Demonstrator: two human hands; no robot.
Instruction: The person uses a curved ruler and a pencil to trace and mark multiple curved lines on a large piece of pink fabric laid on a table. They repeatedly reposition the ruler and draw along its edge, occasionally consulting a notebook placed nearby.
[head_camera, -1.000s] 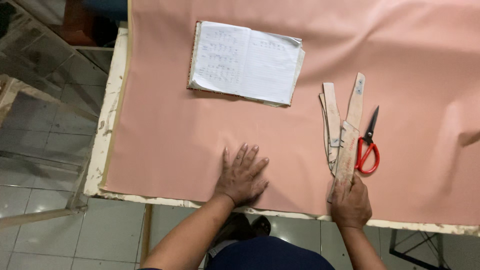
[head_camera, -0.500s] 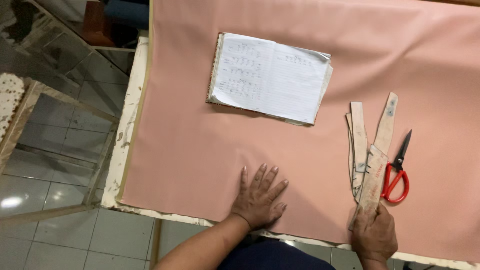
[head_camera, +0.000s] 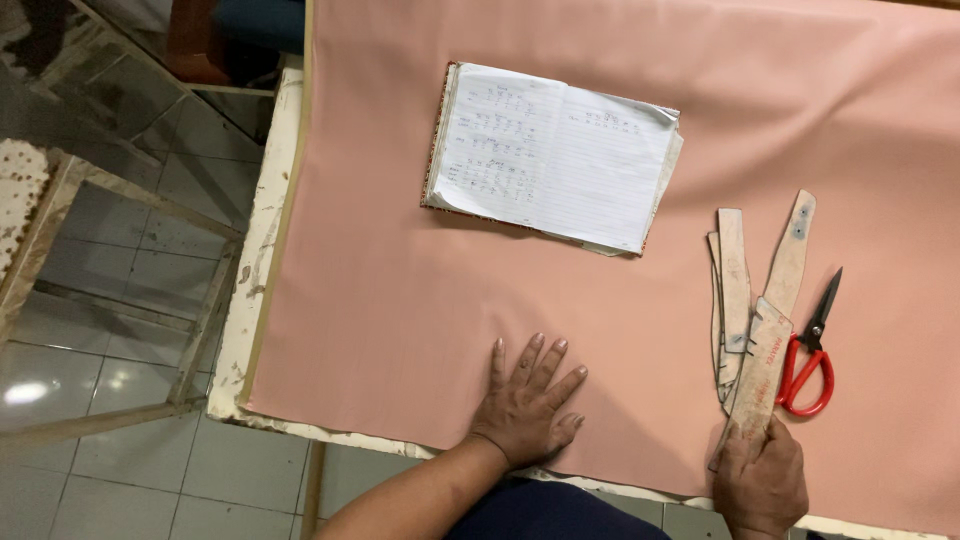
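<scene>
Grey tiled floor (head_camera: 110, 330) at left; a worn white desk (head_camera: 262, 200) carries one sheet of pink cloth (head_camera: 400, 300) covering most of its top. Right hand (head_camera: 760, 485) at the near edge, fingers curled around the lower end of one wooden ruler (head_camera: 762, 375), which lies flat on the cloth. Left hand (head_camera: 525, 405) flat, fingers spread, palm pressed on the cloth near the front edge. Beside the ruler: two more wooden pattern strips (head_camera: 735, 290), overlapping it. One pair of red-handled scissors (head_camera: 810, 350) just right. One open notebook (head_camera: 555, 155) farther back.
</scene>
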